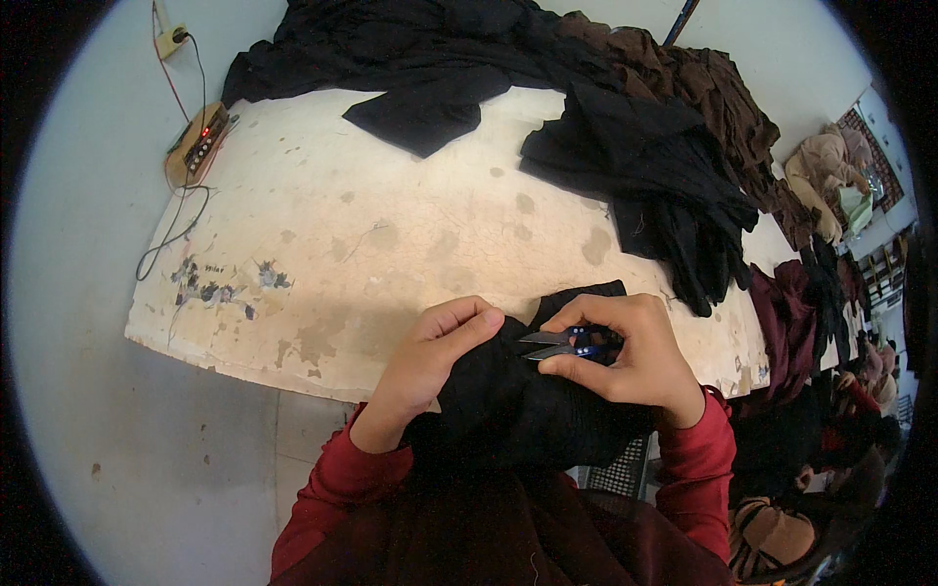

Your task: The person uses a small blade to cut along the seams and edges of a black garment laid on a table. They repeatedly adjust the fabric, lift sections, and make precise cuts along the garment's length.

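My right hand (630,347) grips a pair of blue-handled thread snips (586,342), thumb below and fingers above. Their two dark blades are apart and point left, over the black cloth (528,410). My left hand (435,356) is closed in a pinch on this cloth, thumb against the bent forefinger, a short way left of the blade tips. From the table's near edge the cloth hangs down toward my lap. Whether a thread lies between the blades and my left fingers is too fine to tell.
A pale, stained table (391,234) spreads before me. Black garments (635,166) and brown cloth (713,88) lie heaped along its far and right sides. At the far left sits a power strip (200,142) with a trailing cord. Other people (831,176) are at the right.
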Tool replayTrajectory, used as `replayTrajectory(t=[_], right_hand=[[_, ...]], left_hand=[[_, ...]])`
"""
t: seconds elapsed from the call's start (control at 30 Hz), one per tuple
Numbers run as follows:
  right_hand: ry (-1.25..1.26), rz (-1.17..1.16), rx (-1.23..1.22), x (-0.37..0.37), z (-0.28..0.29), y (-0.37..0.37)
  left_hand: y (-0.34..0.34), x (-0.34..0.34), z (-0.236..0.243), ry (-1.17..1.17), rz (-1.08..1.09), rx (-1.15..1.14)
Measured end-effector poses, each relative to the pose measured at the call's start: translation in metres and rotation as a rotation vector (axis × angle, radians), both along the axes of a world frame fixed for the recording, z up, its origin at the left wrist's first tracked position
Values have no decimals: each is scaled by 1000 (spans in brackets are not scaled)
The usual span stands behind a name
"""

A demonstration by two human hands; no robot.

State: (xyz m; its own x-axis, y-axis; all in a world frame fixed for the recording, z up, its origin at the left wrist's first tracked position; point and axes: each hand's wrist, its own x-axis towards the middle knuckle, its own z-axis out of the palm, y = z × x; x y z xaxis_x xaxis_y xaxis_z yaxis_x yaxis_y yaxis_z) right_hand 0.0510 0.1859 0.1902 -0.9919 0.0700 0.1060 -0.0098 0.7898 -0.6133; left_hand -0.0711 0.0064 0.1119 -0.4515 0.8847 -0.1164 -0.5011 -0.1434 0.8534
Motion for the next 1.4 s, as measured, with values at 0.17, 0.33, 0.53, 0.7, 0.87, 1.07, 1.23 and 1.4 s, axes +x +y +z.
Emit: replayTrajectory(t=[0.17,0.33,0.53,0.7,0.87,1.07,1.23,1.4], right_hand=[[49,46,73,-5,-4,-3],[140,20,-19,-4,-9,5],[-88,-52,-814,7,-65,18],[-167,-99,-1183,10,-79,-28],[24,-183,-1115,11,-69,-50],[122,-247,-907,6,-73,-39],[560,-605,-809,2,-80,6],[463,-431,-369,17,-82,-10]], left_hand=[[0,2,0,14,-6,-2],[-4,2,2,25,35,-11],[-22,-4,-3,172,90,44],[-46,-14,-12,340,100,36],[-44,5,22,925,201,-281],[-35,17,3,496,259,-201],[-30,17,-7,267,258,-173],[-26,21,-16,473,360,-87]])
